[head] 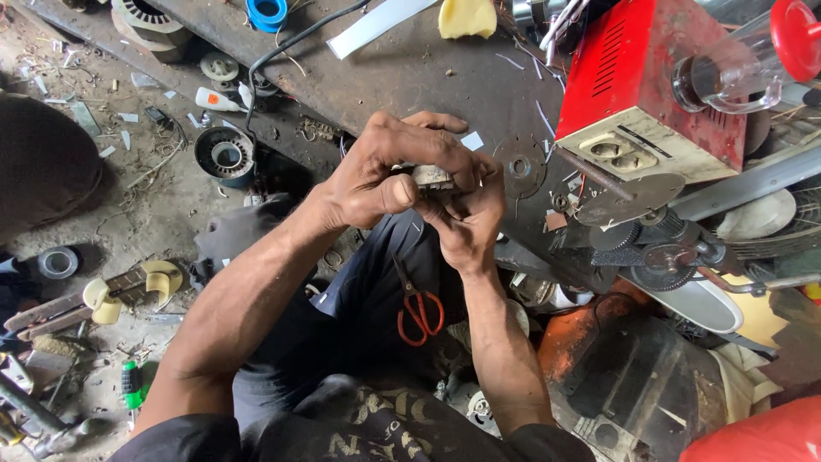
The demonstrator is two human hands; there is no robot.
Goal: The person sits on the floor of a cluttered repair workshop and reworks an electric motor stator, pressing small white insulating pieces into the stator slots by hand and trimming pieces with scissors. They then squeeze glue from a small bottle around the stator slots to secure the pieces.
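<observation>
Both of my hands meet over my lap, closed around one small grey metal part (432, 177). My left hand (385, 171) wraps over it from the left, thumb pressed across the front. From below and to the right, my right hand (469, 214) pinches the same part with its fingertips. Most of the part is hidden by my fingers. Orange-handled scissors (419, 312) lie on my dark trousers just under my hands.
A dark workbench (410, 77) lies ahead with a red box with sockets (650, 85), a clear jar with a red lid (744, 60), a round metal disc (520, 167) and gears (658, 252). On the dirty floor at left are a motor stator (224, 156), a tape roll (58, 262) and tools.
</observation>
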